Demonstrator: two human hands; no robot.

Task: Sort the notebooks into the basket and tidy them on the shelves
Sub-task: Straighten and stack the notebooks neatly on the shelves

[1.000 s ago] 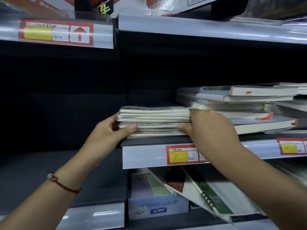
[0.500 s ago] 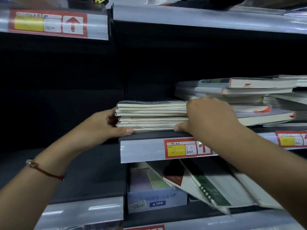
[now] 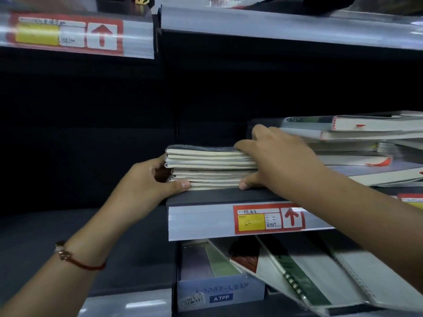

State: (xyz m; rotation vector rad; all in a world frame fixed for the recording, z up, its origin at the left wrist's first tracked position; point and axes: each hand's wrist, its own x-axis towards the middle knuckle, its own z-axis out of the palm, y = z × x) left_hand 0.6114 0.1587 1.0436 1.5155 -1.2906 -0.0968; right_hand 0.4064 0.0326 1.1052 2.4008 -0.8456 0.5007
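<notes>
Both the left hand and right hand are clasping the notebook stack at the shelf lip, dark open room lying leftward, above a box reading "A7PP".

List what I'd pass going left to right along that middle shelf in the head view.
left hand → stack of thin notebooks → right hand → pile of larger books, all on the middle shelf.

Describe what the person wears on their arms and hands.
Both forearms are bare, with no sleeves or gloves in view. The left wrist carries a thin red cord bracelet with a small rose-gold charm. The right hand and its wrist show no jewellery.
</notes>
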